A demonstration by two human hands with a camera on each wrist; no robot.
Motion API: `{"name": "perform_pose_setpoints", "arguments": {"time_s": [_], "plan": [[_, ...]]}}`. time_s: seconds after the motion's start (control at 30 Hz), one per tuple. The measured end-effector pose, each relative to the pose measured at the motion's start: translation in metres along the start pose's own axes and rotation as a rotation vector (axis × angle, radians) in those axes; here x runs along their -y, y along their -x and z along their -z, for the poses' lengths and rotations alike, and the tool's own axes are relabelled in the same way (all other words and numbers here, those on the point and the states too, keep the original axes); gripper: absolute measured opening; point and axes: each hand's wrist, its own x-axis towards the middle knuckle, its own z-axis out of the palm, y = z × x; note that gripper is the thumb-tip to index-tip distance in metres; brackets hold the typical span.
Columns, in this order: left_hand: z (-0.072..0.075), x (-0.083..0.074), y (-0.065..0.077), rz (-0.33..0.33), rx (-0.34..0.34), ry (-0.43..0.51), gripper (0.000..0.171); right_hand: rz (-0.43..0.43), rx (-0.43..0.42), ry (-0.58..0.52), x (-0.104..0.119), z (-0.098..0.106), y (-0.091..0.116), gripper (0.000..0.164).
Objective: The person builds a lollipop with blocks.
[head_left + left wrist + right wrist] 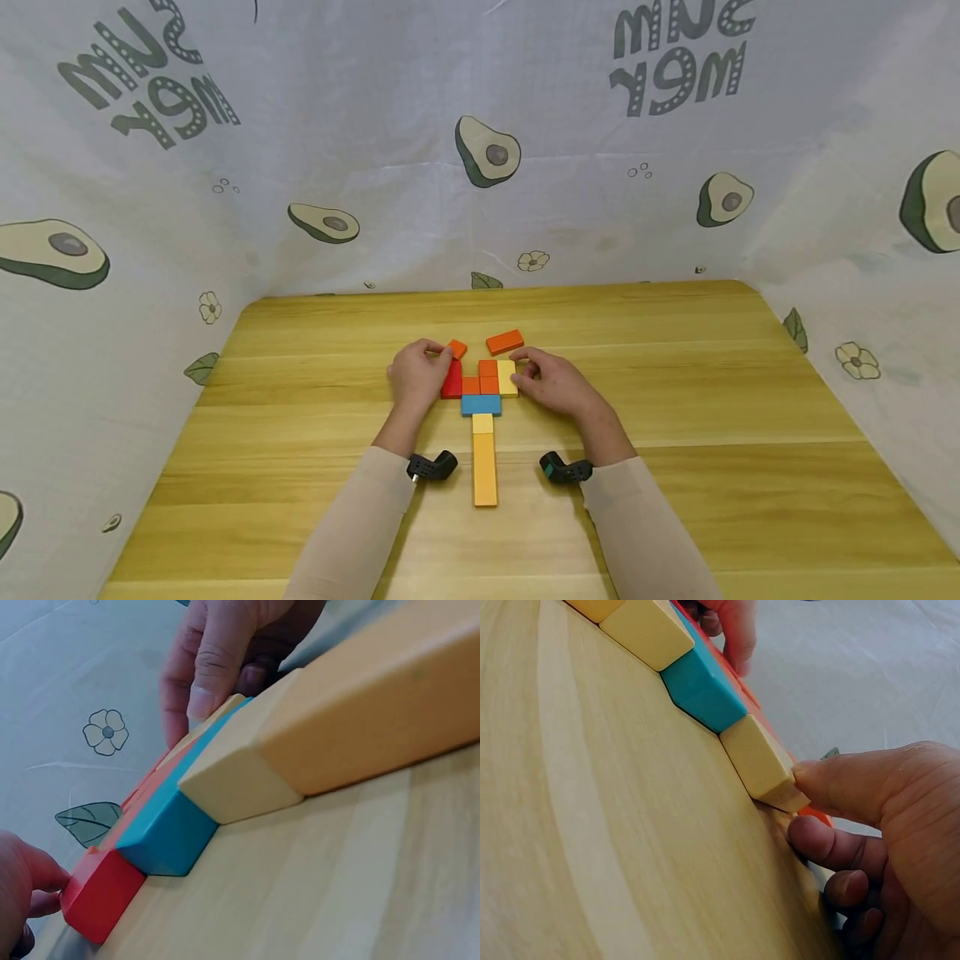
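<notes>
My left hand (420, 373) holds a red block (452, 380) by its outer side and far end. Opposite it, my right hand (553, 383) has thumb and index finger on the outer edge of a pale yellow block (507, 378). Several small orange blocks (488, 377) lie between these two. A blue block (481, 405) runs crosswise below them, touching the row. From it, a small yellow block (482, 423) and a long light-orange block (485, 469) extend toward me. In the right wrist view, the thumb touches the upper edge of the yellow block (761, 765).
A loose orange block (505, 342) lies beyond the arrangement, and a smaller orange one (457, 349) sits by the left fingertips. Everything rests on a wood-grain table (712, 433). A white cloth (375, 108) printed with avocados hangs around its back and sides.
</notes>
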Motion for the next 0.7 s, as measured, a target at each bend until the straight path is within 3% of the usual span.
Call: {"name": "perform_pose_setpoints", "arguments": {"time_s": [0.2, 0.47, 0.7], "plan": [[0.009, 0.007, -0.002, -0.005, -0.027, -0.002, 0.023, 0.004, -0.001, -0.002, 0.003, 0.001, 0.001, 0.035], [0.013, 0.014, -0.005, -0.080, 0.088, -0.074, 0.037, 0.014, -0.006, 0.012, 0.000, 0.000, 0.000, 0.035], [0.015, 0.016, -0.004, -0.085, 0.095, -0.053, 0.032, -0.005, -0.001, 0.014, 0.003, 0.000, 0.001, 0.035]]}}
